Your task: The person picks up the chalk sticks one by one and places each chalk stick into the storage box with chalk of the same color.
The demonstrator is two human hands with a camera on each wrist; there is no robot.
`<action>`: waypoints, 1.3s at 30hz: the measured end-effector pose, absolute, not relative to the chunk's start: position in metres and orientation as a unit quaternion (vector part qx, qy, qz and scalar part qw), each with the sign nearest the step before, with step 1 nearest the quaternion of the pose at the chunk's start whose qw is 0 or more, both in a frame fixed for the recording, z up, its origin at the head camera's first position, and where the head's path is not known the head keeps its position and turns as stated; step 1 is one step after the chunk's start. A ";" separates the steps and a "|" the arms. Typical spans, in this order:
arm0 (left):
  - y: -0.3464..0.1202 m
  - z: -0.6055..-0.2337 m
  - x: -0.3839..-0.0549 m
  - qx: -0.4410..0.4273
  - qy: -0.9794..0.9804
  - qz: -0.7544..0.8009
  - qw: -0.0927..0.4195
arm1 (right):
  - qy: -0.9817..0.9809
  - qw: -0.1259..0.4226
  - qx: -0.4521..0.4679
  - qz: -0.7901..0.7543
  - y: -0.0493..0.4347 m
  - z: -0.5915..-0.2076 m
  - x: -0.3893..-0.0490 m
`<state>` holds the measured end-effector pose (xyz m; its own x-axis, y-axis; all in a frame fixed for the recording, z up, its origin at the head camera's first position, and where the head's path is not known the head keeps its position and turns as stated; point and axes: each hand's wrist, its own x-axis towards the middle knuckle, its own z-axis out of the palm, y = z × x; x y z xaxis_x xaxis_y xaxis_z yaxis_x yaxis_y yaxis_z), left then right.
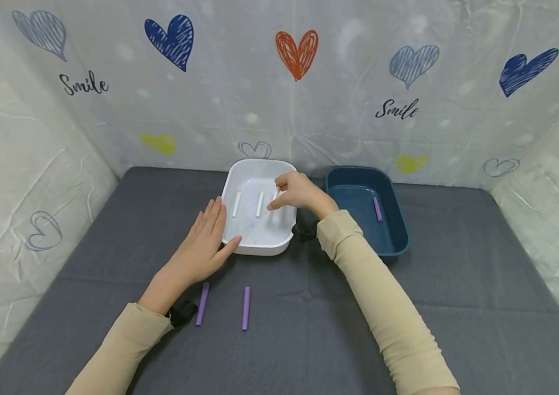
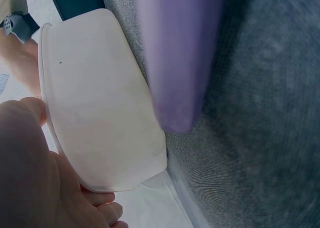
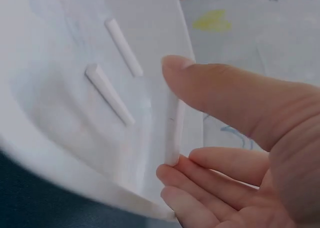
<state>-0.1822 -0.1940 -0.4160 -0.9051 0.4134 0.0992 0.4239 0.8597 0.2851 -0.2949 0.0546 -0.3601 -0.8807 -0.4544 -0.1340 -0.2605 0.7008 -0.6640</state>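
A white tray (image 1: 266,236) holds two white chalk-like sticks, a left stick (image 1: 237,204) and a middle stick (image 1: 259,205), lying roughly parallel. A third white stick (image 3: 173,133) is in the tray between the spread thumb and fingers of my right hand (image 1: 301,195). Those fingertips are close to its ends; whether they touch it is unclear. My left hand (image 1: 200,247) rests against the tray's left side with straight fingers, its thumb at the front rim. Two purple sticks, one left (image 1: 202,304) and one right (image 1: 246,308), lie on the cloth nearer me.
To the right of the white tray stands a dark blue tray (image 1: 397,236) with one purple stick (image 1: 377,209) inside. Dark grey cloth (image 1: 457,296) covers the table. A curtain (image 1: 230,99) printed with hearts hangs behind both trays.
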 end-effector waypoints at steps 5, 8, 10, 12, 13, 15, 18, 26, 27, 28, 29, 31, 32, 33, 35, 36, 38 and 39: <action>-0.194 -0.416 -0.184 -0.216 -0.964 -0.151 0.015 | 0.925 0.140 -0.207 -0.287 0.045 -0.359 -0.302; -0.194 -0.416 -0.184 -0.219 -0.964 -0.152 0.017 | 0.931 0.138 -0.205 -0.271 0.040 -0.361 -0.306; -0.194 -0.416 -0.184 -0.220 -0.964 -0.152 0.016 | 0.933 0.133 -0.201 -0.265 0.037 -0.362 -0.308; -0.194 -0.416 -0.184 -0.219 -0.964 -0.151 0.016 | 0.935 0.132 -0.199 -0.261 0.035 -0.364 -0.310; -0.193 -0.416 -0.184 -0.219 -0.964 -0.151 0.015 | 0.935 0.133 -0.199 -0.260 0.034 -0.365 -0.311; -0.193 -0.416 -0.184 -0.219 -0.964 -0.152 0.017 | 0.936 0.132 -0.198 -0.260 0.032 -0.367 -0.312; -0.193 -0.415 -0.183 -0.223 -0.962 -0.155 0.025 | 0.936 0.135 -0.197 -0.258 0.029 -0.369 -0.313; -0.192 -0.413 -0.182 -0.221 -0.962 -0.158 0.022 | 0.938 0.137 -0.202 -0.244 0.027 -0.373 -0.311; -0.192 -0.413 -0.182 -0.221 -0.962 -0.159 0.022 | 0.939 0.138 -0.202 -0.243 0.027 -0.374 -0.310; -0.192 -0.413 -0.182 -0.221 -0.962 -0.160 0.022 | 0.940 0.139 -0.203 -0.238 0.027 -0.374 -0.310; -0.192 -0.414 -0.182 -0.221 -0.962 -0.160 0.022 | 0.941 0.139 -0.203 -0.233 0.026 -0.375 -0.309; -0.192 -0.414 -0.182 -0.221 -0.962 -0.159 0.023 | 0.943 0.144 -0.207 -0.216 0.026 -0.376 -0.307; -0.192 -0.414 -0.182 -0.220 -0.962 -0.159 0.021 | 0.944 0.147 -0.208 -0.209 0.025 -0.376 -0.306; -0.192 -0.414 -0.182 -0.220 -0.963 -0.158 0.020 | 0.946 0.147 -0.210 -0.201 0.025 -0.376 -0.304; -0.192 -0.413 -0.182 -0.218 -0.963 -0.156 0.018 | 0.948 0.148 -0.211 -0.187 0.024 -0.376 -0.301; -0.192 -0.412 -0.181 -0.217 -0.964 -0.155 0.018 | 0.949 0.148 -0.210 -0.181 0.023 -0.377 -0.299; -0.192 -0.411 -0.181 -0.217 -0.964 -0.155 0.017 | 0.952 0.147 -0.207 -0.168 0.022 -0.377 -0.297; -0.192 -0.411 -0.180 -0.217 -0.964 -0.154 0.017 | 0.954 0.146 -0.207 -0.160 0.021 -0.378 -0.297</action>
